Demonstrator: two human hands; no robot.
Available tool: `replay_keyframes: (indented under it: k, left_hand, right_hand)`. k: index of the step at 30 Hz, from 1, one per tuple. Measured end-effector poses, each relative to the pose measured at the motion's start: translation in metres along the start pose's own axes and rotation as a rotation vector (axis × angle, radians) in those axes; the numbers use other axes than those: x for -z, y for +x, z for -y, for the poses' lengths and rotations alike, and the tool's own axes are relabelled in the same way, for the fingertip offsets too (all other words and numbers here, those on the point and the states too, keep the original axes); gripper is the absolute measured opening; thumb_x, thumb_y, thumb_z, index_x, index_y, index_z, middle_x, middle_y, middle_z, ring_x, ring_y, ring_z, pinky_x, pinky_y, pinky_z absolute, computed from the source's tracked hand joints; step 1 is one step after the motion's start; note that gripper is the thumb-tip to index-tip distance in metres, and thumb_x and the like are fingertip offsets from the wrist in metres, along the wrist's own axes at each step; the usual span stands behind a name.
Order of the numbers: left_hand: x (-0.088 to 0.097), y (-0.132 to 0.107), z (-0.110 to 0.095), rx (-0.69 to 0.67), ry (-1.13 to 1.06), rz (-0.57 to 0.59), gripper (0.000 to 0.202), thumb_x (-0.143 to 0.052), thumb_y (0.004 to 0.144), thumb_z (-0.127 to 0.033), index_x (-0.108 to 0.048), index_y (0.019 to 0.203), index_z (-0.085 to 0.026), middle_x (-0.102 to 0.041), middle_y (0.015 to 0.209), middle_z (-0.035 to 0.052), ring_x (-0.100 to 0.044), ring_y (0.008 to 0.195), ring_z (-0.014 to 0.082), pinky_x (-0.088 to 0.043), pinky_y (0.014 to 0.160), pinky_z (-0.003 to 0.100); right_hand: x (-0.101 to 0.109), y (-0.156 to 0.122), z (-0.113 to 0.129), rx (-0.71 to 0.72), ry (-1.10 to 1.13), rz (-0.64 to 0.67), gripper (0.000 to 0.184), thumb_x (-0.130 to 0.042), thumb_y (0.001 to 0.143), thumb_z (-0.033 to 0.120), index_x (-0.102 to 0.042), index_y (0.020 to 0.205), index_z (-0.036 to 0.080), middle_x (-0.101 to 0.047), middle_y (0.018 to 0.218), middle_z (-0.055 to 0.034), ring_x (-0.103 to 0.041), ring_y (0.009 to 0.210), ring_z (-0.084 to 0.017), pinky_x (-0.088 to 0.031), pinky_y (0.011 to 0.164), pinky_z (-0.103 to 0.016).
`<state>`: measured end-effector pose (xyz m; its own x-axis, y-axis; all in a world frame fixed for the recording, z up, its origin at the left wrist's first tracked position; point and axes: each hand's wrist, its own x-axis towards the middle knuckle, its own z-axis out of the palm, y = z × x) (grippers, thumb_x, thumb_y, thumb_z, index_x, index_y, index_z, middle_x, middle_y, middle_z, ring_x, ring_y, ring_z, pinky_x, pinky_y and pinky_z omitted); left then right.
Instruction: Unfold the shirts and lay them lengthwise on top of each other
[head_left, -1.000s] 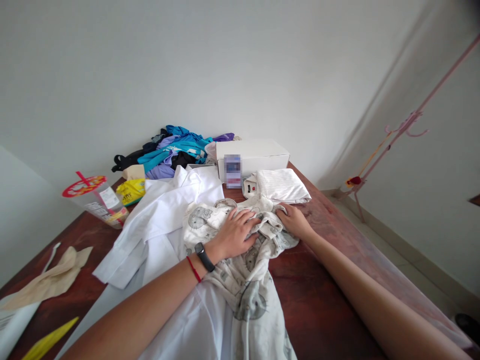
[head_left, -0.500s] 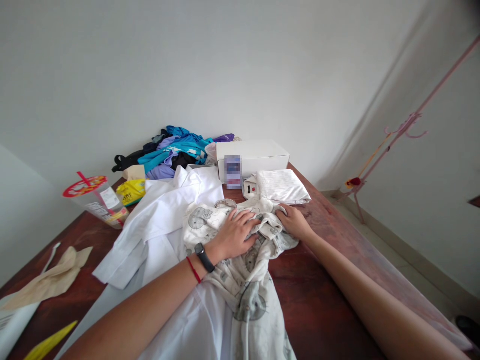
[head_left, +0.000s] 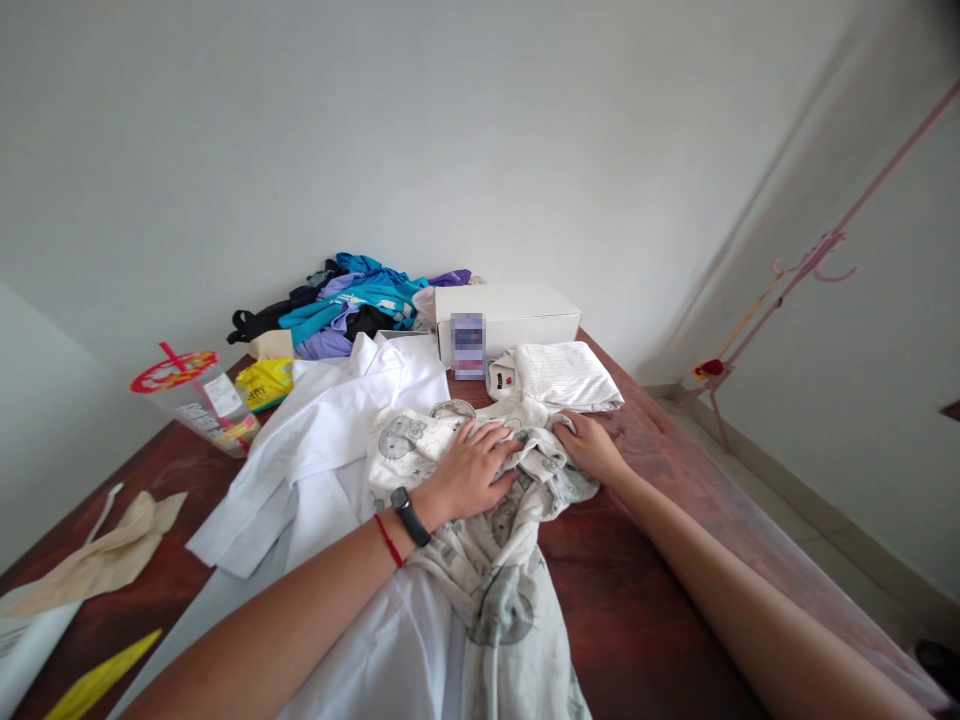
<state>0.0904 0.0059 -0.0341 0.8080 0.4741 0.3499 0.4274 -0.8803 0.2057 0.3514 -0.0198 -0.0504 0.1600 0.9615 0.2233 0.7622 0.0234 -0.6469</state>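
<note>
A crumpled white garment with grey cartoon prints (head_left: 501, 605) lies across the middle of the table, partly over a plain white shirt (head_left: 322, 420). My left hand (head_left: 472, 470), with a black band at the wrist, rests flat on the printed garment, its fingers stretched out. At the garment's right side, my right hand (head_left: 589, 448) has its fingers closed on a bunched fold. Just beyond my right hand sits a folded white ribbed shirt (head_left: 570, 375), its collar label facing me. The printed garment's exact cut is hidden by its folds.
Behind stand a white box (head_left: 517, 305) and a small blurred packet (head_left: 469, 347). A pile of blue, purple and black clothes (head_left: 352, 300) lies back left, near a plastic cup (head_left: 202, 400) and yellow packet (head_left: 266, 383). A pink rack (head_left: 825, 240) stands right of the wooden table (head_left: 630, 610).
The view has shifted very slightly. Both hands stay in the same places on the printed garment, and nothing else has visibly moved.
</note>
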Motion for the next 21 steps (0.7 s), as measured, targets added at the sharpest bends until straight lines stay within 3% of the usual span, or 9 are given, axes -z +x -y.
replay_keyframes:
  k: [21]
  left_hand:
    - [0.0011,-0.0007,-0.0007,-0.005,0.003,-0.004,0.042,-0.06,0.101,-0.038,-0.059,0.139,-0.022,-0.057,0.15,0.0116,-0.045,0.145,0.0307,-0.026,0.124,0.057]
  right_hand:
    - [-0.0001,0.0001,-0.0006,0.004,-0.002,-0.002,0.021,-0.046,0.091,0.033,-0.059,0.078,0.023,-0.073,0.083,-0.0045,-0.067,0.08,-0.024,-0.042,0.071,-0.028]
